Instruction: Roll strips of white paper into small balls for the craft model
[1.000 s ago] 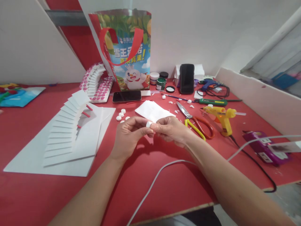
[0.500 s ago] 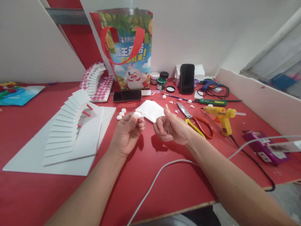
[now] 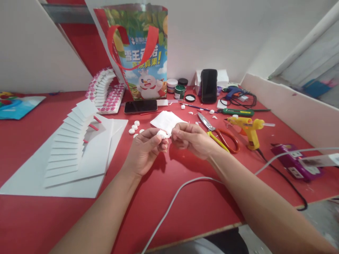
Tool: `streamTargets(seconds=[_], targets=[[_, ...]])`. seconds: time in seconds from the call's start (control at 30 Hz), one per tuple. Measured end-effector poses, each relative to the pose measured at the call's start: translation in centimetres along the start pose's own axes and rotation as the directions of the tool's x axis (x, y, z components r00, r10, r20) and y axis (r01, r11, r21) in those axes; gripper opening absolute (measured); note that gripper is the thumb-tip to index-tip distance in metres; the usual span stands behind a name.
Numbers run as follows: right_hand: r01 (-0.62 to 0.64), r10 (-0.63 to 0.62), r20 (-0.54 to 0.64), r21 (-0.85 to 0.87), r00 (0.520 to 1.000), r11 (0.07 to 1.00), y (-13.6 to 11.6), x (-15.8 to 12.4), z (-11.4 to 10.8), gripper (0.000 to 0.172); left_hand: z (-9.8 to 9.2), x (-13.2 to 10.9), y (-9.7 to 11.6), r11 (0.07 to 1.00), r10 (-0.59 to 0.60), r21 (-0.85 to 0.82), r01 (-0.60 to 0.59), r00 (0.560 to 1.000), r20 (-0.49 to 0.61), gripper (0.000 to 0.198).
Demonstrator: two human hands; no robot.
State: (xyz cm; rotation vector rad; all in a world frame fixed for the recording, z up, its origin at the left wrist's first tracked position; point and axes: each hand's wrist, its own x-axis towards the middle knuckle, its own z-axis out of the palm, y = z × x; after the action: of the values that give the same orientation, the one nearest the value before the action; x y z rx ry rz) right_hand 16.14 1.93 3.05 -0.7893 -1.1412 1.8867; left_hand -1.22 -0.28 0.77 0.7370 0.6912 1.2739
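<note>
My left hand [image 3: 145,148] and my right hand [image 3: 191,139] meet above the red table [image 3: 185,204], fingertips pinched together. Between them is a small white foam piece [image 3: 161,134], held mainly by my left thumb and fingers, with my right fingertips touching it. Just behind the hands lies a white foam sheet [image 3: 165,121]. A few small white foam discs [image 3: 134,127] sit on the table to the left of the hands. A white foam staircase model [image 3: 76,141] on a white base lies further left.
Scissors with red and yellow handles [image 3: 219,135] and a yellow glue gun [image 3: 247,127] lie to the right. A phone [image 3: 141,106], a printed bag [image 3: 140,53], paint jars [image 3: 178,90], a standing phone [image 3: 208,85] and a purple power strip [image 3: 296,161] sit around. A white cable [image 3: 174,201] crosses the front.
My hands separated half a second ago, the left one keeping the white piece. Now they have come back together on it. The view shifted slightly.
</note>
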Motion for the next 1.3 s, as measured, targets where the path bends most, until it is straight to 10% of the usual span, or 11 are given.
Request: streamTargets(seconds=[0.3, 0.57, 1.0, 1.3], targets=[[0.144, -0.185, -0.213, -0.194, 0.959, 0.970, -0.5, -0.1, -0.1, 0.041, -0.2, -0.1, -0.1, 0.989, 0.043, 0.142, -0.051, 0.998, 0.056, 0.024], [0.083, -0.079, -0.299, 0.002, 0.951, 0.997, -0.8, 0.0, -0.5, 0.057, -0.2, -0.5, -0.2, 0.926, 0.111, 0.353, -0.136, 0.990, 0.090, 0.017], [0.048, -0.052, -0.021, -0.174, 0.998, 0.984, -0.4, 0.0, -0.9, 0.036, -0.9, -0.2, -0.3, 0.878, 0.211, 0.408, -0.249, 0.968, 0.135, 0.018], [0.057, -0.071, -0.075, -0.174, 0.995, 0.983, -0.2, 0.2, -1.6, 0.031, -0.4, -0.3, 0.1, 0.482, 0.470, 0.709, -0.515, 0.835, 0.287, 0.018]])
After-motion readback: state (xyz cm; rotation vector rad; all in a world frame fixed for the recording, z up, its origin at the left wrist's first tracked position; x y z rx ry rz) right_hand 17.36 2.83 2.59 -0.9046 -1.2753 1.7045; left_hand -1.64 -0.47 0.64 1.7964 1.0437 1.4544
